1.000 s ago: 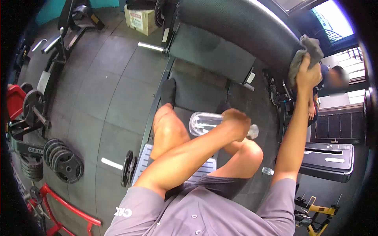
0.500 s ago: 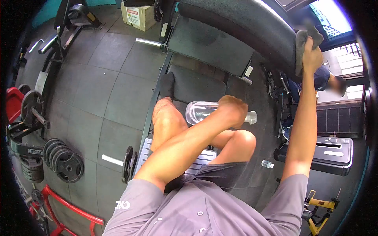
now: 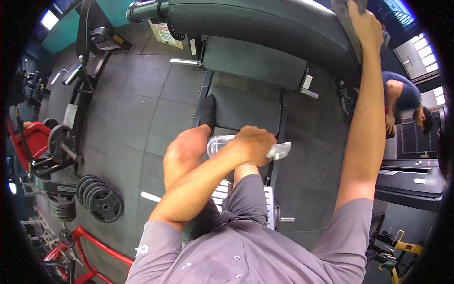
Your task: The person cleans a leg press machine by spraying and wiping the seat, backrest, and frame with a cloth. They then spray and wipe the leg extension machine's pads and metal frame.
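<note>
My left hand (image 3: pixel 255 143) is wrapped round a clear spray bottle (image 3: pixel 216 144), which lies sideways above my legs with its white spray head pointing right. My right hand (image 3: pixel 368 29) reaches far up to the right and grips a grey cloth (image 3: pixel 347 29). The cloth lies against the right end of a long black padded cushion (image 3: pixel 250 23) on a gym machine. Part of the cloth is cut off at the top of the view. Below the cushion are the machine's dark flat plate (image 3: pixel 255 61) and a lower black panel (image 3: pixel 246 109).
A weight-plate stand (image 3: pixel 101 201) and a red metal frame (image 3: pixel 101 248) stand at left. Another person (image 3: pixel 404 94) bends over at right, near a black bench-like machine (image 3: pixel 411 180). Metal pegs (image 3: pixel 185 61) stick out from the machine. Yellow equipment (image 3: pixel 406 247) is at lower right.
The view has shifted, showing more of the cushion's left end. My right hand and the cloth appear higher; my left hand with the bottle appears farther left. My right knee has moved inward.
</note>
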Tool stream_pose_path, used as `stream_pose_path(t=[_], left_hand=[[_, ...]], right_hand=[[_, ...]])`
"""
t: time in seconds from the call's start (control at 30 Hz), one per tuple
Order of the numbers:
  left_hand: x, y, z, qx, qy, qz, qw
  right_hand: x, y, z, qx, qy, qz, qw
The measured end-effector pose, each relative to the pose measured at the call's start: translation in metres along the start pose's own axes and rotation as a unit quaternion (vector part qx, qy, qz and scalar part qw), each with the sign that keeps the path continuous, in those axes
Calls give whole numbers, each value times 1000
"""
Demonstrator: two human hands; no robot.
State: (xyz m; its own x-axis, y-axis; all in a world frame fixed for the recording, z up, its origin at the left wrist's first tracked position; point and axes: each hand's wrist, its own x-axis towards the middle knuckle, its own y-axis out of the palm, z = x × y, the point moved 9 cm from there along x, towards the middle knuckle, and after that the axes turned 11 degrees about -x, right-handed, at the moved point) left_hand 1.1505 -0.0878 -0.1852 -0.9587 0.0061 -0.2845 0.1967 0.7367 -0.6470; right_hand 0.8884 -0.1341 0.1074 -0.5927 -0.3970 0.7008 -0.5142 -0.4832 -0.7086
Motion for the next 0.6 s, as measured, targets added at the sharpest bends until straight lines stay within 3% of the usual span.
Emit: stream_pose_path(t=[0.17,0.27,0.43,0.5,0.6], left_hand=[[-36,27,30,-143,-18,43,989],[-65,37,51,-202,-15,-107,973],[-123,34,75,-305,-69,-240,919],[-136,41,99,-356,-46,-329,874],[-147,51,133,-377,-82,-377,842]], right_hand=[[0,-12,-23,108,31,-81,990],[56,69,-165,68,136,-89,984],[-76,45,-252,288,233,-112,922],[-151,27,-256,389,288,-132,865],[-252,13,-226,499,334,-147,786]])
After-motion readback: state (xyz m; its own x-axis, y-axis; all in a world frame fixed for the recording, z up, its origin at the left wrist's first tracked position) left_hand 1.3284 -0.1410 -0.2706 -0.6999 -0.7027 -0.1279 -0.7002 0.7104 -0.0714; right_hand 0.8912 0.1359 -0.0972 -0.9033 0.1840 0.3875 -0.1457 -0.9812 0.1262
